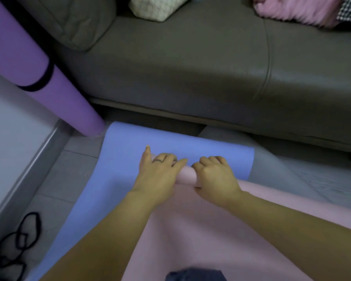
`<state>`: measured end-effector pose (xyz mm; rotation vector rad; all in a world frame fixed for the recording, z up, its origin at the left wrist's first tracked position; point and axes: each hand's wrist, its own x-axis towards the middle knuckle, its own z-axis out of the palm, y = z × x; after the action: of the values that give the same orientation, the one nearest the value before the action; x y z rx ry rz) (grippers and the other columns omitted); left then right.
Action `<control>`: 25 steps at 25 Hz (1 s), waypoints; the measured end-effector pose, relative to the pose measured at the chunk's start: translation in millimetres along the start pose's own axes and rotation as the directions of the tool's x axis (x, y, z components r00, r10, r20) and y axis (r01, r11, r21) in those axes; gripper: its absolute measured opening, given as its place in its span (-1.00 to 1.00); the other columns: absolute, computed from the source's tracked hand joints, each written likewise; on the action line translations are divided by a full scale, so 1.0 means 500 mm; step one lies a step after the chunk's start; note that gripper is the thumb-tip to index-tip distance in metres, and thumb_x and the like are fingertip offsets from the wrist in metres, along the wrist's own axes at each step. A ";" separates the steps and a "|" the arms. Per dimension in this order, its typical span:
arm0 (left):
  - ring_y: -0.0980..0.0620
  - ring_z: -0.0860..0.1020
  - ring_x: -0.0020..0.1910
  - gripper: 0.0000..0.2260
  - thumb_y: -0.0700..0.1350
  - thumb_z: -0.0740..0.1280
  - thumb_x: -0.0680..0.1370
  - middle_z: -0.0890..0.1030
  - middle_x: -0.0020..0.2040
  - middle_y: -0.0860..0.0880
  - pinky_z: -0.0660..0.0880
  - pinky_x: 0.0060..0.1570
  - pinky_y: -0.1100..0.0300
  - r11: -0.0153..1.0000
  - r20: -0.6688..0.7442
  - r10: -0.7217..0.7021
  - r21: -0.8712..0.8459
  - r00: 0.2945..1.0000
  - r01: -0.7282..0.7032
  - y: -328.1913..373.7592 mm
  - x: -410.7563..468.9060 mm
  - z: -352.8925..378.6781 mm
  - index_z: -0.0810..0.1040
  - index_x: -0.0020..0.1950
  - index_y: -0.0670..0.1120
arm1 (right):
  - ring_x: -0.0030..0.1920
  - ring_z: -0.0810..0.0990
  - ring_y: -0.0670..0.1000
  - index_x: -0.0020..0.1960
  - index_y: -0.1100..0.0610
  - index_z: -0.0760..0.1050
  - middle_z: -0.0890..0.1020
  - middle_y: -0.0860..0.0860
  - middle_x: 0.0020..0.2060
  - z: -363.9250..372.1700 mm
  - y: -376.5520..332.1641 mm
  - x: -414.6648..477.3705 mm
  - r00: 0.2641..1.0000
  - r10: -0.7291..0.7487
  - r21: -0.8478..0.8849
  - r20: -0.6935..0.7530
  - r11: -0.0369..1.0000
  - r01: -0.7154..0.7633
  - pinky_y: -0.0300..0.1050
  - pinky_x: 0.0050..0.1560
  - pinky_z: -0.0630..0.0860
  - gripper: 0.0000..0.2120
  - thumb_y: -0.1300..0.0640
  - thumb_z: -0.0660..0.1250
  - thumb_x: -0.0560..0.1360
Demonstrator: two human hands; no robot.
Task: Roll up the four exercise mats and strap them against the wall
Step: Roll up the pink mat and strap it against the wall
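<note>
Pink mat, lying over blue mat: left hand and right hand are gripping its rolled end, fingers curled. Purple mat, rolled and banded, is resting at ten o'clock.

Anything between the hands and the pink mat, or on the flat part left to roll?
Nothing between: left hand and right hand both grip the rolled end of the pink mat. Its flat part toward the person is bare, except dark blue cloth at the bottom edge, apparently over it.
</note>
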<state>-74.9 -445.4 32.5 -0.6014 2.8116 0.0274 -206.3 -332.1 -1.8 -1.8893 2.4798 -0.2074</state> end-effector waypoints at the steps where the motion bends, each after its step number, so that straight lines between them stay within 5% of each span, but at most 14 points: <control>1: -0.08 0.38 0.31 -0.45 -0.04 0.29 0.48 0.38 0.33 -0.02 -0.16 0.41 -0.27 0.999 0.051 -0.041 0.020 0.998 0.040 -0.016 -0.042 -0.001 0.24 0.46 0.08 | -0.23 0.57 0.10 -0.15 0.06 0.58 0.54 0.01 -0.27 -0.013 -0.048 -0.011 0.997 -0.043 0.016 0.057 0.999 0.043 -0.03 -0.09 0.49 -0.59 0.00 0.55 0.05; 3: -0.09 0.47 0.17 -0.58 -0.01 0.27 0.48 0.41 0.21 -0.04 -0.06 0.42 -0.21 0.993 0.105 -0.121 0.016 0.987 0.120 -0.037 -0.120 0.005 0.35 0.34 0.05 | -0.01 0.49 0.09 0.13 0.08 0.50 0.49 0.04 -0.04 -0.028 -0.122 -0.031 0.950 -0.106 0.136 0.294 0.988 0.068 -0.01 0.02 0.43 -0.52 -0.04 0.49 0.26; 7: -0.07 0.57 0.01 -0.68 -0.01 0.26 0.46 0.42 0.12 -0.02 0.25 0.29 -0.01 0.984 0.085 -0.171 -0.032 0.982 0.174 -0.057 -0.315 0.043 0.42 0.20 0.02 | 0.16 0.47 -0.02 0.38 -0.03 0.29 0.42 -0.09 0.17 -0.088 -0.224 -0.090 0.627 -0.191 0.356 0.755 0.923 -0.147 -0.06 0.20 0.45 -0.23 -0.16 0.54 0.28; 9: -0.08 0.59 -0.03 -0.70 0.00 0.27 0.45 0.43 0.11 -0.02 0.28 0.24 0.00 0.977 0.020 -0.206 -0.046 0.978 0.207 -0.074 -0.387 0.048 0.45 0.17 0.03 | 0.18 0.50 -0.07 0.31 -0.09 0.33 0.48 -0.16 0.16 -0.132 -0.245 -0.122 0.538 -0.155 0.314 0.829 0.924 -0.217 -0.09 0.24 0.45 -0.29 -0.18 0.56 0.26; 15: -0.13 0.58 -0.06 -0.71 0.01 0.31 0.45 0.46 0.11 -0.05 0.34 0.13 0.00 0.958 -0.101 -0.266 -0.142 0.959 0.251 -0.138 -0.510 0.064 0.49 0.15 -0.01 | 0.10 0.58 -0.12 0.12 -0.11 0.44 0.57 -0.15 0.14 -0.232 -0.258 -0.223 0.426 0.079 0.065 0.901 0.948 -0.313 -0.10 0.18 0.51 -0.42 -0.23 0.56 0.20; 17: -0.09 0.57 -0.03 -0.67 0.02 0.30 0.45 0.43 0.14 -0.03 0.34 0.16 -0.01 0.968 -0.086 -0.231 -0.122 0.969 0.220 -0.119 -0.518 0.064 0.46 0.20 0.00 | 0.11 0.56 -0.06 0.07 -0.06 0.44 0.56 -0.13 0.12 -0.253 -0.259 -0.250 0.501 0.202 -0.049 0.841 0.952 -0.302 -0.09 0.12 0.49 -0.49 -0.20 0.55 0.24; 21: -0.10 0.43 0.25 -0.42 0.17 0.31 0.47 0.33 0.30 -0.01 0.24 0.31 -0.11 0.994 -0.031 -0.061 -0.088 0.998 0.058 -0.086 -0.484 0.024 0.23 0.41 0.02 | 0.10 0.57 0.06 0.12 -0.04 0.42 0.61 -0.05 0.06 -0.285 -0.267 -0.299 0.839 0.390 -0.394 0.381 0.889 -0.234 -0.10 -0.06 0.34 -0.53 -0.24 0.41 0.33; 25: -0.07 0.38 0.33 -0.37 0.23 0.30 0.46 0.35 0.36 0.00 0.13 0.38 -0.09 0.974 -0.092 0.172 -0.135 0.981 -0.183 0.003 -0.426 -0.051 0.19 0.45 0.04 | 0.10 0.57 0.07 0.17 0.00 0.42 0.61 -0.03 0.07 -0.302 -0.267 -0.367 0.906 0.351 -0.414 0.236 0.880 -0.233 -0.08 0.12 0.38 -0.65 -0.07 0.31 0.42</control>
<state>105.2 -360.9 112.5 -0.3863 2.9514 0.2469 -43.1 -176.3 151.0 -1.4530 2.6703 0.5654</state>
